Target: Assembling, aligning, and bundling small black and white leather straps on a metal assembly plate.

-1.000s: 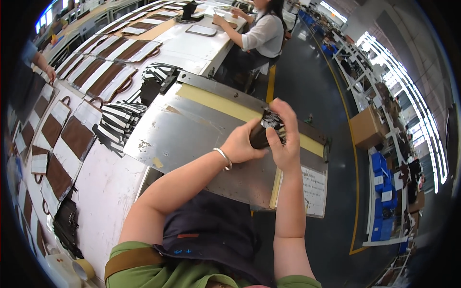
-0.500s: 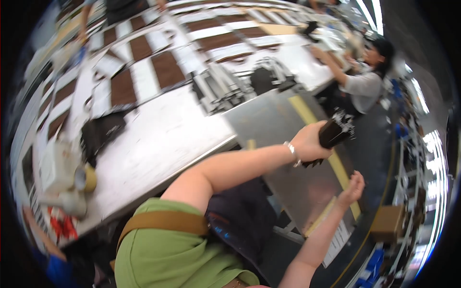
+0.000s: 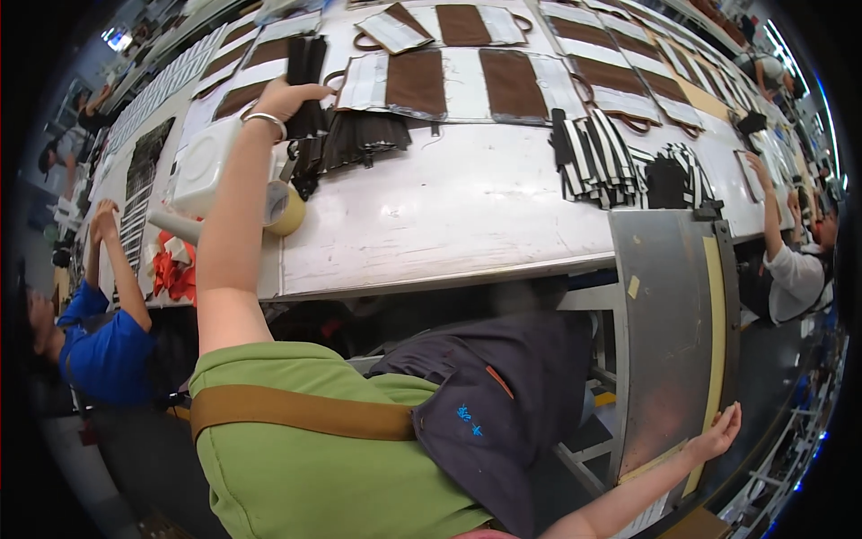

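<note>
My left hand (image 3: pixel 285 97) is stretched far across the white table, closed around a bundle of black strips (image 3: pixel 307 61) held upright. Just below and right of it lies a fanned pile of black strips (image 3: pixel 364 137). My right hand (image 3: pixel 716 437) is at the near right, beside the yellow-edged side of a grey metal cutting board (image 3: pixel 660 341). Its fingers are loosely curled together, with nothing visible in them. A long dark blade arm (image 3: pixel 729 287) runs along that side of the board.
Brown-and-white panels (image 3: pixel 467 85) cover the table's far side. Black and white strips (image 3: pixel 597 162) lie near the board. A tape roll (image 3: pixel 285 208), white container (image 3: pixel 202 166) and red scraps (image 3: pixel 171 269) sit at left. Co-workers (image 3: pixel 108 346) work on both sides.
My left hand has swung from above the metal board to the far left of the table, carrying the black strips. The view has turned left. My right hand stays near the board's edge.
</note>
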### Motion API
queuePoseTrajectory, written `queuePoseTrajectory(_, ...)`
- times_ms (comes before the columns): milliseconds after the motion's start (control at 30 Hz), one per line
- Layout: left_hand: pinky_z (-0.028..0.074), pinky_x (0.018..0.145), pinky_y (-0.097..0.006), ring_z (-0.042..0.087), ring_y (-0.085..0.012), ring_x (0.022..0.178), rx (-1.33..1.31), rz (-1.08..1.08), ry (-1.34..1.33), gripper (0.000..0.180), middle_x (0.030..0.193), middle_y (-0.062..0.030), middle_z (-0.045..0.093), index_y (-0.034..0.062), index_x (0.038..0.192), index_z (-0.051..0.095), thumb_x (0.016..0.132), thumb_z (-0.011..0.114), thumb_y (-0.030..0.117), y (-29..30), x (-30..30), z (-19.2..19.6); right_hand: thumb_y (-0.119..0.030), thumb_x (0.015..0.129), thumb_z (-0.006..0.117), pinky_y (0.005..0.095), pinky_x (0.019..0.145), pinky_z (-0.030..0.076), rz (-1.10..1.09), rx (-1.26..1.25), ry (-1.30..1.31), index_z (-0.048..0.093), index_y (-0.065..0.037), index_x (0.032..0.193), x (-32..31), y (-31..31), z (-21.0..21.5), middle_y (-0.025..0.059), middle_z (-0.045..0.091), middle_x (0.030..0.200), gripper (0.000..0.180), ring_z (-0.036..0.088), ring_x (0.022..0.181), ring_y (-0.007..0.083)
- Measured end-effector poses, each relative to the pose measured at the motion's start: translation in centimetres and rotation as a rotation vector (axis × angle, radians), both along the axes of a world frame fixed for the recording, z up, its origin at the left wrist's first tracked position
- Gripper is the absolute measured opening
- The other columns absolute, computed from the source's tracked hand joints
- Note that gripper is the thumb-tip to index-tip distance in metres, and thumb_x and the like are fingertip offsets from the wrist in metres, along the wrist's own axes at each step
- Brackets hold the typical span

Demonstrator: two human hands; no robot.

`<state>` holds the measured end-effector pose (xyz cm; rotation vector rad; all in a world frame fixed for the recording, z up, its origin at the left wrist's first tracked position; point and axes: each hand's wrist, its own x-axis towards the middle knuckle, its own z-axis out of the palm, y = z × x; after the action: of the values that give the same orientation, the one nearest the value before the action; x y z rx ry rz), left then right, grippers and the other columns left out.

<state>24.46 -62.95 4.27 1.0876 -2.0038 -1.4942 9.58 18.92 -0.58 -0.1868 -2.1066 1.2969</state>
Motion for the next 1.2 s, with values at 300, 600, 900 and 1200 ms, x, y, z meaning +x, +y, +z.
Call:
queuePoseTrajectory(300,0.053,0.052,-0.03,0.063,-0.017,0.056,0.093,0.196,-0.153,0.033,0.077,-0.0077,0.067,0.0025,0.091,0.064,0.069,0.083,0.02,-5.5,3.6,-3.7,-0.02,0.097,0.061,0.0204,0.078,0.044,-0.12,-0.092,0.08,0.067,-0.008,0.115,0.0,1.5,-0.2,-0.0013,0.062,0.105,0.023,0.054,0.092,0.0075)
queuePoseTrajectory(600,0.054,0.084,-0.035,0.069,-0.0285,0.095,-0.087,0.154,-0.566,0.076,0.11,-0.0214,0.068,-0.0128,0.114,0.062,0.062,0.087,0.036,-5.5,1.7,-9.6,-0.024,0.095,0.064,0.0201,0.073,0.043,-0.239,-0.192,0.072,0.067,-0.007,0.11,0.6,2.9,-1.0,0.0001,0.06,0.097,0.023,0.053,0.085,0.0076)
queuePoseTrajectory(900,0.048,0.097,-0.038,0.061,-0.0353,0.115,-0.289,0.128,-0.695,0.071,0.123,-0.026,0.062,-0.0117,0.12,0.06,0.072,0.076,0.038,-5.2,-2.3,-9.6,-0.022,0.095,0.064,0.0184,0.068,0.041,-0.18,-0.258,0.064,0.068,-0.008,0.111,0.0,5.8,-2.4,-0.0014,0.06,0.093,0.021,0.051,0.079,0.0055)
queuePoseTrajectory(1200,0.045,0.1,-0.039,0.057,-0.0374,0.121,-0.234,-0.049,-0.687,0.063,0.129,-0.0288,0.058,-0.0088,0.13,0.054,0.078,0.062,0.025,-7.2,-1.3,-10.9,-0.02,0.094,0.066,0.0179,0.067,0.042,-0.261,-0.302,0.1,0.069,-0.007,0.109,0.4,3.3,-0.3,-0.0009,0.061,0.093,0.019,0.053,0.079,0.0058)
